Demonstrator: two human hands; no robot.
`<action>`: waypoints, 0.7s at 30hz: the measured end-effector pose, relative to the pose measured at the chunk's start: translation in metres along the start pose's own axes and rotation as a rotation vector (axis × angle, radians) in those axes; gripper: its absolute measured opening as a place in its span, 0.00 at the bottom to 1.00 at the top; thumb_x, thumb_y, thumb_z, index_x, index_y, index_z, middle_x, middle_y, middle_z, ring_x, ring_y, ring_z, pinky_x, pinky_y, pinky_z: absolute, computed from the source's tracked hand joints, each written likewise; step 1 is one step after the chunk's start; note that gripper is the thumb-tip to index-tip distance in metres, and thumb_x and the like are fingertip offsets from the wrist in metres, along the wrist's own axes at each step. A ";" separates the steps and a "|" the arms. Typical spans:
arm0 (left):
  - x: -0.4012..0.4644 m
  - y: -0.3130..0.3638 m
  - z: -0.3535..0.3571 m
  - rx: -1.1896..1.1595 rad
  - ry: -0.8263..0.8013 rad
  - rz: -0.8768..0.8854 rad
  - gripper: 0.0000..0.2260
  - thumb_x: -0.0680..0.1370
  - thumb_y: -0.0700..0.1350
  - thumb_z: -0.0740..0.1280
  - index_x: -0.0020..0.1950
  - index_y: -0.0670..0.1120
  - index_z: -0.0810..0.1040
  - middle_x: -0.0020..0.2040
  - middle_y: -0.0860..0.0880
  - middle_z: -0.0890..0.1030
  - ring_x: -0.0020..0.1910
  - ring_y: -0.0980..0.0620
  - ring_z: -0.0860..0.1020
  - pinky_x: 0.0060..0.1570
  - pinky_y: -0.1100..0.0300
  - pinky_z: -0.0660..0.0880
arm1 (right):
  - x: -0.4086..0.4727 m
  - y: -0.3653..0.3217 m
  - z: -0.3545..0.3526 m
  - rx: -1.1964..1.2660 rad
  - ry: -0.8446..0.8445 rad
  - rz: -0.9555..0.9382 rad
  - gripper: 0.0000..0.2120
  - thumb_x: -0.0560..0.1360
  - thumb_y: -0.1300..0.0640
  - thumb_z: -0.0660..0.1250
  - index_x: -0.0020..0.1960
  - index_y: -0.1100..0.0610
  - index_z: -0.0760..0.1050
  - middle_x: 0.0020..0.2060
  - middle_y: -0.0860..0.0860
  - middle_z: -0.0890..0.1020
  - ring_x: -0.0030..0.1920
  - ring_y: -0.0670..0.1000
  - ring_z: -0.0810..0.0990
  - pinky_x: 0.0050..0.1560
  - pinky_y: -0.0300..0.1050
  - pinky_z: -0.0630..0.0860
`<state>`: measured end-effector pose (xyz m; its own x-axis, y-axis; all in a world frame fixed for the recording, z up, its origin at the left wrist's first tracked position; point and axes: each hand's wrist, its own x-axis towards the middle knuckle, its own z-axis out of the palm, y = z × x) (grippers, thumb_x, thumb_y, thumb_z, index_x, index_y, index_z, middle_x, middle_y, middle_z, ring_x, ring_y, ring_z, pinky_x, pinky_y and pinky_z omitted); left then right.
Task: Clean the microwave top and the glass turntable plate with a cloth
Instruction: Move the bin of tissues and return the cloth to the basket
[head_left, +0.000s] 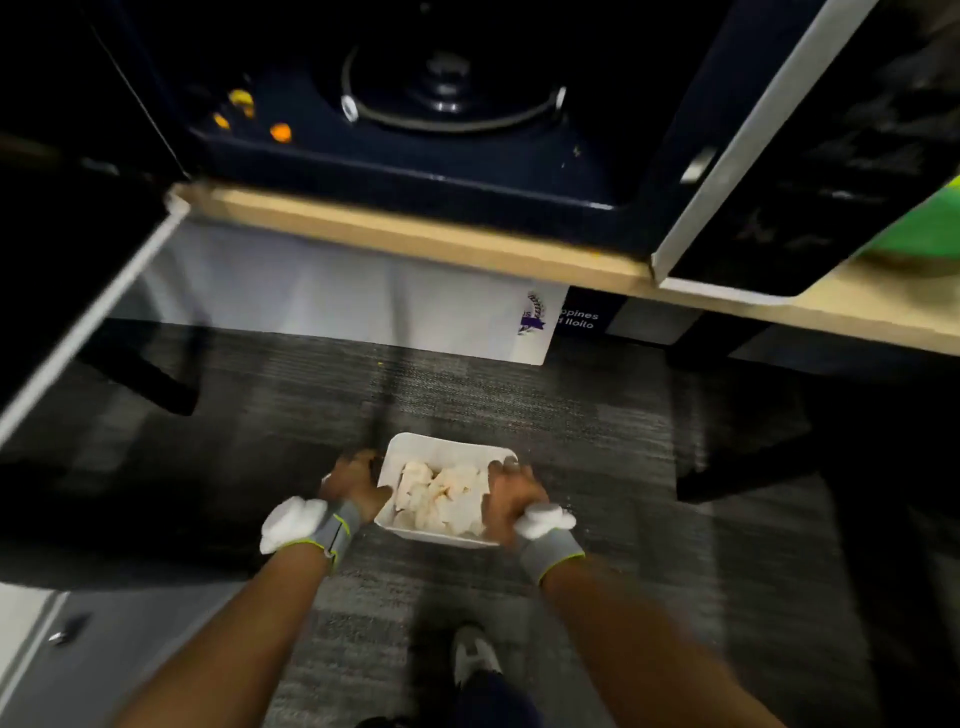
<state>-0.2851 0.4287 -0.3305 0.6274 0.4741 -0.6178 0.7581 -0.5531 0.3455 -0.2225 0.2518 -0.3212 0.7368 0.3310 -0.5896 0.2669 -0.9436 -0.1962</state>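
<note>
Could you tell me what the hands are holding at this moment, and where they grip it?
A white tray, left hand and right hand on opposite sides.

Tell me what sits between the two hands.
In the head view, a white tray of crumpled white cloths lies between the left hand and right hand, each gripping one side.

The microwave (415, 119) sits open on a tan shelf (426, 236), its dark blue cavity holding a roller ring (452, 117) around the centre hub, with orange crumbs at the cavity's left. Below the shelf, a white tray (415, 452) of crumpled white cloths (441, 496) is held level above the carpet.
</note>
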 end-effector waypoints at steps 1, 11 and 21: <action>0.021 -0.011 0.020 0.015 0.018 -0.021 0.30 0.73 0.47 0.69 0.73 0.46 0.63 0.69 0.41 0.70 0.67 0.41 0.71 0.65 0.53 0.70 | 0.018 0.009 0.020 -0.003 0.002 0.051 0.20 0.77 0.58 0.59 0.68 0.60 0.63 0.67 0.59 0.67 0.66 0.59 0.67 0.63 0.52 0.70; 0.107 -0.049 0.118 -0.026 -0.014 -0.187 0.21 0.78 0.42 0.63 0.70 0.38 0.64 0.69 0.39 0.71 0.68 0.41 0.71 0.64 0.54 0.69 | 0.077 0.054 0.117 0.316 -0.042 0.334 0.28 0.78 0.58 0.59 0.75 0.60 0.51 0.66 0.61 0.72 0.64 0.60 0.73 0.62 0.49 0.69; 0.069 -0.024 0.060 -0.118 0.102 -0.243 0.16 0.79 0.41 0.60 0.66 0.41 0.73 0.64 0.38 0.76 0.62 0.37 0.76 0.59 0.48 0.75 | 0.048 0.035 0.057 0.315 0.014 0.270 0.22 0.80 0.63 0.52 0.73 0.62 0.54 0.63 0.63 0.73 0.61 0.59 0.75 0.59 0.49 0.71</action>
<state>-0.2705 0.4334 -0.4238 0.4347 0.6530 -0.6202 0.9002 -0.3338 0.2796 -0.2138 0.2343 -0.4009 0.7634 0.0686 -0.6422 -0.1392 -0.9535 -0.2673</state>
